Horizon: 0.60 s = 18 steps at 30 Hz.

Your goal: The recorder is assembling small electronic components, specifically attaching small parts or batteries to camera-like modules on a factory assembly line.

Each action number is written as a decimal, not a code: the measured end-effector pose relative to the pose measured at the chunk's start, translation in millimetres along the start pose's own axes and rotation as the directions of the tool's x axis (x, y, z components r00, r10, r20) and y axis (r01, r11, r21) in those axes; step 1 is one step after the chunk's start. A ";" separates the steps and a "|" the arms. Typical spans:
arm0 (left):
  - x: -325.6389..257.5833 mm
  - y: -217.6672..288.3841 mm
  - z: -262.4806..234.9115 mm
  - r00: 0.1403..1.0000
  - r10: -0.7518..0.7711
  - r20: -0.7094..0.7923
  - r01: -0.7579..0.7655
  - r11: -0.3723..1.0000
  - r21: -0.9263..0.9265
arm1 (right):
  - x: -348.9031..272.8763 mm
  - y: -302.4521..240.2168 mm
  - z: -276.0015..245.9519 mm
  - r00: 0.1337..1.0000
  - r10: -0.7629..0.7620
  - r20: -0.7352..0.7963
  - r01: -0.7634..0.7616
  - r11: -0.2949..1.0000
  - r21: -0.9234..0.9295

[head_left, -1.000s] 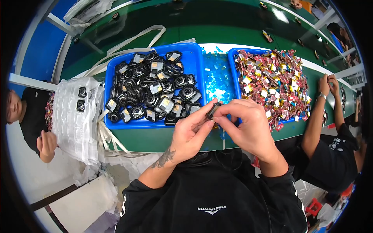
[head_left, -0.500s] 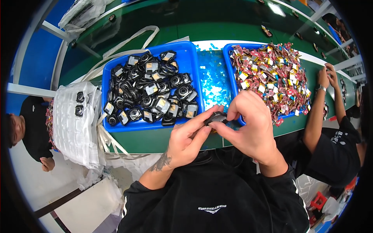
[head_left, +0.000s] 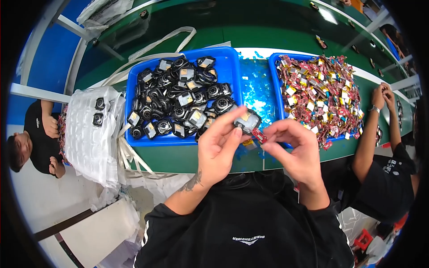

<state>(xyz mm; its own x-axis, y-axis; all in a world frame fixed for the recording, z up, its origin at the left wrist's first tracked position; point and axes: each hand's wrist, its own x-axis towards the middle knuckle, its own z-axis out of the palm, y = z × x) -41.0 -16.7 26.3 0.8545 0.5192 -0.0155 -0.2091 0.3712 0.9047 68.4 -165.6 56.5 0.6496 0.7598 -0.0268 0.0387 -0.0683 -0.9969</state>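
In my left hand (head_left: 214,149) is a black smartwatch case (head_left: 250,120), gripped between thumb and fingers with its open grey inner side showing. My right hand (head_left: 297,147) pinches a small red circuit board (head_left: 259,135) at the case's lower right edge. Whether the board is still joined to the case I cannot tell. Both hands are above the table's near edge, between two blue trays. The left tray (head_left: 229,58) holds a heap of black watch cases (head_left: 178,98). Red boards with white and yellow parts (head_left: 317,94) are piled in the right tray (head_left: 274,85).
Shiny blue film scraps (head_left: 254,85) lie between the trays on the green table (head_left: 210,38). White bubble wrap (head_left: 85,138) bearing two watch cases is at the left, beside loose pale straps (head_left: 129,156). One person sits at the left; another person's hands (head_left: 383,94) are at the right.
The watch case has tilted so its inner side faces up. My right hand has drawn back slightly rightward, and a red board now shows in its fingers. The view has shifted a little.
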 end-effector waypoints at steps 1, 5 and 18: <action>0.0 -1.9 -5.8 0.993 0.062 0.106 -0.074 0.990 0.124 | 0.0 -0.2 0.7 1.000 -0.002 -0.001 0.002 1.000 -0.004; 0.4 18.2 -3.3 0.925 0.218 0.312 -0.369 0.716 0.593 | 1.0 -1.4 -0.8 1.000 0.026 -0.016 -0.024 0.992 0.124; -2.7 5.6 -10.6 0.986 -0.086 0.142 0.048 0.965 0.256 | 1.5 8.3 -4.9 0.988 0.093 0.121 -0.121 0.959 0.255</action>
<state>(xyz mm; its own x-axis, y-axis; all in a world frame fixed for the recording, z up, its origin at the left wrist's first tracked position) -49.6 -7.9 26.9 0.9282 0.3707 -0.0330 -0.0394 0.1861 0.9817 73.5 -168.1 48.6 0.5537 0.8228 -0.1278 -0.2351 0.0072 -0.9720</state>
